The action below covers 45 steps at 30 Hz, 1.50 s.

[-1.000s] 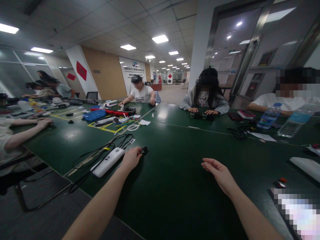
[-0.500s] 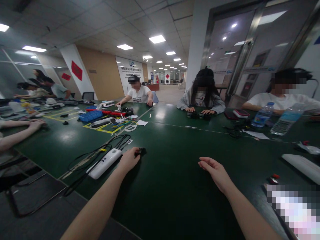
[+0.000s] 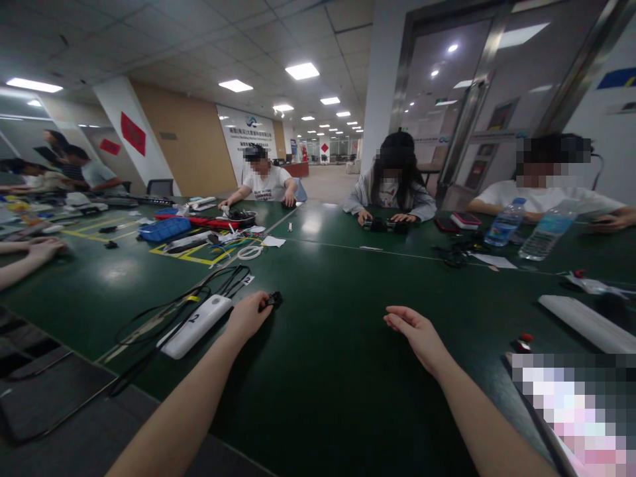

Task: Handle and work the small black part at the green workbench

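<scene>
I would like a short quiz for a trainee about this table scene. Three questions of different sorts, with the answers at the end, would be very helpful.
1. Multiple choice: what do the fingers of the left hand touch?
A) a clear bottle
B) a small black object
C) a sheet of paper

2. True or false: the blue tray lies farther from the camera than the right hand.

3. Fill in the blank: the white case beside the left hand bears the number ____.

Key: 1. B; 2. true; 3. 2
</scene>
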Each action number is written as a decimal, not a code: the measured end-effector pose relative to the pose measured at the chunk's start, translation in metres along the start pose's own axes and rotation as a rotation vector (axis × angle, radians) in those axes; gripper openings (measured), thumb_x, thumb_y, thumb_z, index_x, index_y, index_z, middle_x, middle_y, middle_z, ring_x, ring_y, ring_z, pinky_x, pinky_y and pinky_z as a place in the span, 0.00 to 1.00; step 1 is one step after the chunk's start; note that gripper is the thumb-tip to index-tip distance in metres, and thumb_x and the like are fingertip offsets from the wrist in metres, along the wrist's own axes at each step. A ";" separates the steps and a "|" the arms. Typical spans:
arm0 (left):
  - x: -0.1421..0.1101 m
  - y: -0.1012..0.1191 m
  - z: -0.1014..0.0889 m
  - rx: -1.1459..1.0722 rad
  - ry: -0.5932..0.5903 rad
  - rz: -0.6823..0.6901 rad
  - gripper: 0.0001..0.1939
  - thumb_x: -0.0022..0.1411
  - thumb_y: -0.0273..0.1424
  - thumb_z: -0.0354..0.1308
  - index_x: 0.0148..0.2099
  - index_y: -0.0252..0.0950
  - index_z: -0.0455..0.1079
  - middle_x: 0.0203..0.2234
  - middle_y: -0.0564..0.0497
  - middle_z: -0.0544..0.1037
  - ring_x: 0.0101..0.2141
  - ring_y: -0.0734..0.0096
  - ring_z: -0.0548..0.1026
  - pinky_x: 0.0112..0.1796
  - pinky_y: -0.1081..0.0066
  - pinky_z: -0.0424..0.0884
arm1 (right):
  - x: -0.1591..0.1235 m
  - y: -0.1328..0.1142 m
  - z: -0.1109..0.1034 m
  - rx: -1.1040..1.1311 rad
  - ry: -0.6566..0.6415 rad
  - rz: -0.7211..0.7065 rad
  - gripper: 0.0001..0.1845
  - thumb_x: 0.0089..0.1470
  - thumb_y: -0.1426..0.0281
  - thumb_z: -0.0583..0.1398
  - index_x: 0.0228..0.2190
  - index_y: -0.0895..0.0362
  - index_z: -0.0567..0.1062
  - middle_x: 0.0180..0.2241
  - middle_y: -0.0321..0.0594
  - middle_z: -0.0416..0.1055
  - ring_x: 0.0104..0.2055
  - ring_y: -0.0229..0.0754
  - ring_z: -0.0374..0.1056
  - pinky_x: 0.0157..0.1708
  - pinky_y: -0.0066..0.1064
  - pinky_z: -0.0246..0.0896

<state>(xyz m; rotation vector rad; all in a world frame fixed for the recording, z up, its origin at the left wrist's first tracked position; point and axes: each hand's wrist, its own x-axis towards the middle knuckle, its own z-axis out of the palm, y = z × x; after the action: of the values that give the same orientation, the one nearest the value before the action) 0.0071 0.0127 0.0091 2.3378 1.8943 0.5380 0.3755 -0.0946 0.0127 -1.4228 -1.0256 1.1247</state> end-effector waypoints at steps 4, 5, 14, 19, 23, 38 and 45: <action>-0.001 0.002 -0.003 0.074 0.001 0.032 0.09 0.56 0.35 0.49 0.39 0.39 0.64 0.34 0.51 0.73 0.36 0.66 0.70 0.36 0.71 0.63 | 0.001 0.001 0.000 -0.006 -0.001 0.002 0.16 0.43 0.62 0.61 0.37 0.53 0.73 0.36 0.38 0.73 0.43 0.45 0.67 0.43 0.36 0.61; -0.001 0.003 -0.003 0.099 0.005 0.035 0.09 0.56 0.35 0.49 0.39 0.39 0.64 0.34 0.50 0.73 0.36 0.66 0.70 0.36 0.70 0.63 | 0.001 0.001 0.000 -0.005 0.000 0.000 0.16 0.43 0.62 0.61 0.36 0.53 0.74 0.36 0.38 0.73 0.42 0.45 0.67 0.43 0.36 0.61; 0.000 0.002 0.004 -0.065 -0.030 -0.013 0.11 0.55 0.35 0.50 0.41 0.39 0.62 0.33 0.52 0.72 0.32 0.70 0.70 0.31 0.73 0.62 | 0.001 0.000 0.002 0.008 0.004 -0.011 0.16 0.42 0.62 0.62 0.36 0.53 0.74 0.35 0.39 0.74 0.41 0.45 0.67 0.43 0.38 0.60; 0.000 0.000 0.007 -0.110 -0.028 0.026 0.10 0.56 0.33 0.48 0.41 0.39 0.62 0.30 0.54 0.70 0.29 0.72 0.68 0.29 0.74 0.62 | -0.002 -0.004 0.001 0.000 0.011 0.009 0.15 0.41 0.62 0.62 0.35 0.52 0.74 0.35 0.38 0.74 0.42 0.46 0.67 0.43 0.38 0.60; 0.000 -0.002 0.005 -0.138 -0.043 0.094 0.13 0.56 0.32 0.47 0.45 0.39 0.63 0.30 0.52 0.69 0.30 0.72 0.68 0.32 0.73 0.63 | -0.002 -0.004 0.002 -0.005 0.017 0.002 0.15 0.41 0.63 0.62 0.35 0.51 0.75 0.34 0.38 0.74 0.42 0.46 0.67 0.43 0.38 0.60; -0.005 0.006 -0.007 -0.118 -0.054 0.132 0.11 0.56 0.33 0.50 0.42 0.42 0.66 0.43 0.50 0.69 0.42 0.66 0.67 0.44 0.67 0.62 | 0.005 0.005 -0.002 0.003 0.002 0.013 0.15 0.42 0.63 0.61 0.35 0.51 0.74 0.35 0.38 0.74 0.43 0.47 0.67 0.45 0.39 0.60; -0.006 0.009 -0.003 -0.037 0.017 0.123 0.12 0.55 0.35 0.50 0.42 0.40 0.67 0.40 0.49 0.71 0.43 0.63 0.66 0.45 0.65 0.60 | 0.000 -0.004 0.002 0.003 0.021 0.025 0.15 0.41 0.63 0.62 0.34 0.52 0.74 0.35 0.39 0.74 0.43 0.49 0.67 0.45 0.42 0.60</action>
<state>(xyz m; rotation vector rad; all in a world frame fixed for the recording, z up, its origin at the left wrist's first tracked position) 0.0135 0.0044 0.0136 2.4452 1.7409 0.6004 0.3735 -0.0941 0.0164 -1.4460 -0.9938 1.1271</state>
